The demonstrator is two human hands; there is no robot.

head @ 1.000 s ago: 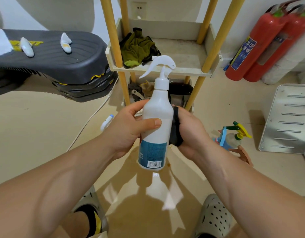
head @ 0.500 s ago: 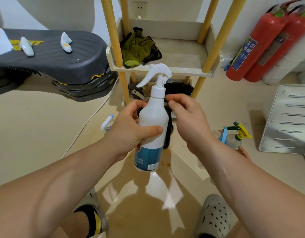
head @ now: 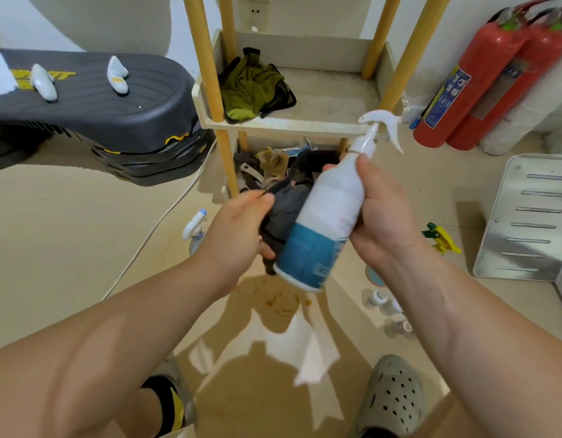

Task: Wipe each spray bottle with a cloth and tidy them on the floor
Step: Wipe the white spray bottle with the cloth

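Spray bottle (head: 328, 213), white with a blue label, is held tilted at the centre of the frame, with its trigger head toward the upper right and its base toward the lower left. The right hand (head: 387, 222) grips its upper body, thumb near the neck. The left hand (head: 235, 229) clutches a dark cloth (head: 283, 213), bunched against the bottle's left side. A small sprayer (head: 194, 226) lies on the floor (head: 68, 235) left of centre.

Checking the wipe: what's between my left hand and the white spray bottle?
A dark grey cloth, held by the left hand against the white spray bottle; head view.
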